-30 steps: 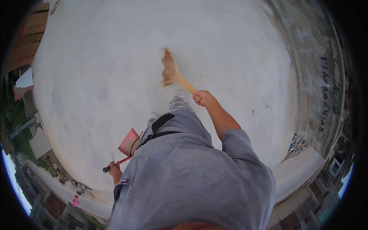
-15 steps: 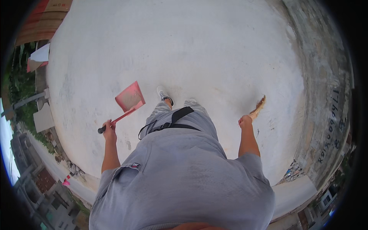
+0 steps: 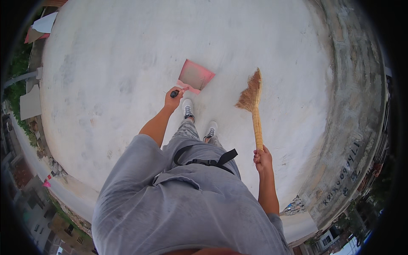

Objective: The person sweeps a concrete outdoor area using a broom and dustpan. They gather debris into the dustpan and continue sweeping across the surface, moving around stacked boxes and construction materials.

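My left hand (image 3: 173,97) is closed around the handle of a pink dustpan (image 3: 196,76). The handle's black end pokes out of the fist. The pan lies ahead of my left shoe, its inside coated with grey-brown dust. My right hand (image 3: 263,159) grips the yellow woven handle of a short straw broom (image 3: 256,111). Its brown bristles point away from me and fan out to the left. A stretch of pale floor separates the broom from the dustpan.
Pale concrete (image 3: 127,63) spreads around my feet, with my white shoes (image 3: 188,109) on it. A low weathered wall (image 3: 355,85) with dark painted marks runs along the right. Greenery and buildings lie beyond the left edge, where a grey board (image 3: 30,103) leans.
My left hand has brought the dustpan inward and forward, in front of my feet. The broom has swung into full view on the right, bristles forward. My right foot now shows.
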The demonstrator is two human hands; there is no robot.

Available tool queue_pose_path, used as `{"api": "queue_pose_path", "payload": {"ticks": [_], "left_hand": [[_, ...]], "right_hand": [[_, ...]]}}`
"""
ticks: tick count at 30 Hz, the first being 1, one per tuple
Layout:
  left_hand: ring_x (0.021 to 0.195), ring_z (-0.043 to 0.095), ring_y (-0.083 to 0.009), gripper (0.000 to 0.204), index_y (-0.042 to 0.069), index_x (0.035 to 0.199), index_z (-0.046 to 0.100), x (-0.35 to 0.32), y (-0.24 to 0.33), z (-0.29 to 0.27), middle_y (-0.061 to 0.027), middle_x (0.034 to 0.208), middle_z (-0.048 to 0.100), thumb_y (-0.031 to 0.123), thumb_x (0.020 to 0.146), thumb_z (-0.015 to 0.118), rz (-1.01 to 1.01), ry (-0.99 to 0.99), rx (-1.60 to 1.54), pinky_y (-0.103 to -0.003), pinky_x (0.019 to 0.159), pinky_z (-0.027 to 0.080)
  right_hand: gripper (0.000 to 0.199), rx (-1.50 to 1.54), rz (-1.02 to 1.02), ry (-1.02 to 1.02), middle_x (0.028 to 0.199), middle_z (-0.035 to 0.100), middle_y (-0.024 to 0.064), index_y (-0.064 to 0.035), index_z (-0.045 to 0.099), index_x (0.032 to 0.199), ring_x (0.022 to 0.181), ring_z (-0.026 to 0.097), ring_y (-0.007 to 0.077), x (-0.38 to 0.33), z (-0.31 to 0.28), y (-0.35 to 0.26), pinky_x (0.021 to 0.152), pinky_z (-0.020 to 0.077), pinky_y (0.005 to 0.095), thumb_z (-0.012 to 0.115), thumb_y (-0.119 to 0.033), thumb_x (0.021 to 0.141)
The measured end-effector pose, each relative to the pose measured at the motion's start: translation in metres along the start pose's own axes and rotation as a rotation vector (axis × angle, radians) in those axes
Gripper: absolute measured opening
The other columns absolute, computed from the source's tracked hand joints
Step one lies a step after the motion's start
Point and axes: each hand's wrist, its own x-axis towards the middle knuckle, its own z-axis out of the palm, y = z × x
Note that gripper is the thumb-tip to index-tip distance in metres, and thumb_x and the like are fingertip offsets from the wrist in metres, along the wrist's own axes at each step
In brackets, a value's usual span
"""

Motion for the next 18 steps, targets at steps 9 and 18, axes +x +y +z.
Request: {"api": "queue_pose_path", "payload": {"ticks": [9,18], "left_hand": [[0.087,0.056,-0.0123,0.011,0.005,0.094,0.060,0.071,-0.016,0.008,-0.0027,0.089,0.064,0.007,0.085,0.066,0.073,-0.093,0.125,-0.026,0.080,0.045],[0.103,0.062,-0.0279,0.056,0.005,0.134,0.042,-0.037,-0.058,-0.092,-0.0181,0.114,0.063,0.003,0.080,0.055,-0.170,-0.270,0.754,-0.037,0.091,0.048]], "right_hand": [[0.030,0.010,0.106,-0.004,0.080,0.056,0.0105,-0.0112,0.046,0.123,0.052,0.047,0.0089,0.155,0.156,-0.074,0.041,0.0394,0.0167,0.050,-0.008,0.093],[0.013,0.084,0.137,0.380,0.074,0.056,0.0098,-0.0012,0.050,0.098,0.048,0.047,0.0126,0.183,-0.009,-0.043,0.038,0.0386,0.0211,0.053,-0.008,0.087]]}}
